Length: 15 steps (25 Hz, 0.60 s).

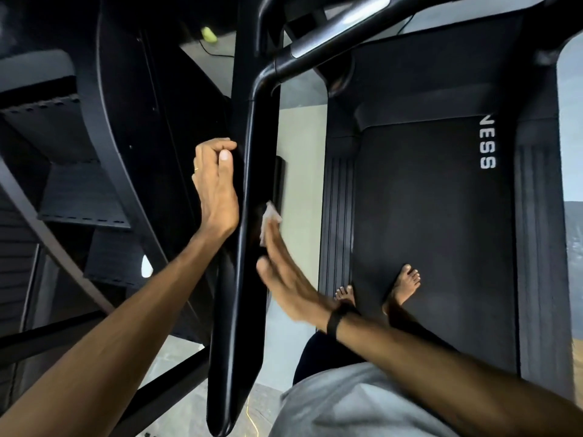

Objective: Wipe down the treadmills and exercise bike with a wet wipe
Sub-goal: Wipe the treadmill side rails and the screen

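I stand barefoot on the black treadmill belt [432, 234]. The treadmill's long black side handrail [243, 279] runs from the upper middle down to the bottom centre. My right hand [284, 279] lies flat with straight fingers against the rail's right face, pressing a white wet wipe [268, 220] onto it; the wipe shows past my fingertips. My left hand [214, 184] is on the rail's left side, fingers curled over its edge and thumb laid along it.
A second black machine with stepped plates [82, 190] fills the left side. A curved front handlebar [315, 45] crosses the top. A strip of pale floor [299, 171] lies between the rail and the treadmill deck. A yellow cable [252, 417] lies on the floor.
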Each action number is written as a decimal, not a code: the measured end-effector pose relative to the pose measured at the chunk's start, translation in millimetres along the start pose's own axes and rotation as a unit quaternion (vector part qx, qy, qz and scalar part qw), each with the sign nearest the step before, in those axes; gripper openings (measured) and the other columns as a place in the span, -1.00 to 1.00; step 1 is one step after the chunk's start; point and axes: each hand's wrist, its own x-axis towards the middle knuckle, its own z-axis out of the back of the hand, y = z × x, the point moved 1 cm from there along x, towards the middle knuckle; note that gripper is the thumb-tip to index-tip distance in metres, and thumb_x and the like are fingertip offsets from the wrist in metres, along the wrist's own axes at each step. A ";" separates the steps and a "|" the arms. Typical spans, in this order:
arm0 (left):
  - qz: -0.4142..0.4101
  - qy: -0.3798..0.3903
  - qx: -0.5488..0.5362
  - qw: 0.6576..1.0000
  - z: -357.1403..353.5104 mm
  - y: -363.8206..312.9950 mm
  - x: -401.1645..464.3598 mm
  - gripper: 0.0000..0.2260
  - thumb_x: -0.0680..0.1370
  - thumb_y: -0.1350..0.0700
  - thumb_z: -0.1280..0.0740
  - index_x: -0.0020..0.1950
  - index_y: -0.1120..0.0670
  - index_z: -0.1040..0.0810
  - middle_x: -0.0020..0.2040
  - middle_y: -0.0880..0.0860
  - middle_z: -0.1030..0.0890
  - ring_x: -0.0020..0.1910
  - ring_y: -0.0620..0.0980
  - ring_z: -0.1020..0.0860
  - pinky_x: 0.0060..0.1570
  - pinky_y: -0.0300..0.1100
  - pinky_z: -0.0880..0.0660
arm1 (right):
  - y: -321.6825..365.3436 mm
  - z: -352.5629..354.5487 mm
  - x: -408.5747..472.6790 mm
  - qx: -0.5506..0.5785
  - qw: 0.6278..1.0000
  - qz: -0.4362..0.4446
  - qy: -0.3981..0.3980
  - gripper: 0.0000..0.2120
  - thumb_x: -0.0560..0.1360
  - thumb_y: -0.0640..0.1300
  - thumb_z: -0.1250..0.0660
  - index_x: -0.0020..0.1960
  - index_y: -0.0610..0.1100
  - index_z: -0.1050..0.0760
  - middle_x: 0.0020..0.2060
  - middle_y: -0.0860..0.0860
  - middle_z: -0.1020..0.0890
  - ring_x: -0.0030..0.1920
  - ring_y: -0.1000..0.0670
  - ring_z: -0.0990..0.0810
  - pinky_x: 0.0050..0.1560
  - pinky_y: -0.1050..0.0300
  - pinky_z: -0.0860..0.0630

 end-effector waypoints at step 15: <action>-0.012 0.066 0.053 0.996 -0.2 -2.6 2.3 -0.46 0.66 -0.21 -0.05 0.59 -0.02 -0.21 0.58 0.05 -0.21 0.53 0.00 -0.22 0.47 0.23 -0.19 | 28.2 10.9 53.3 -0.044 0.997 0.040 -0.057 -0.20 0.57 0.40 0.25 0.62 -0.07 0.32 0.58 0.07 0.32 0.58 0.12 0.32 0.58 0.00 0.30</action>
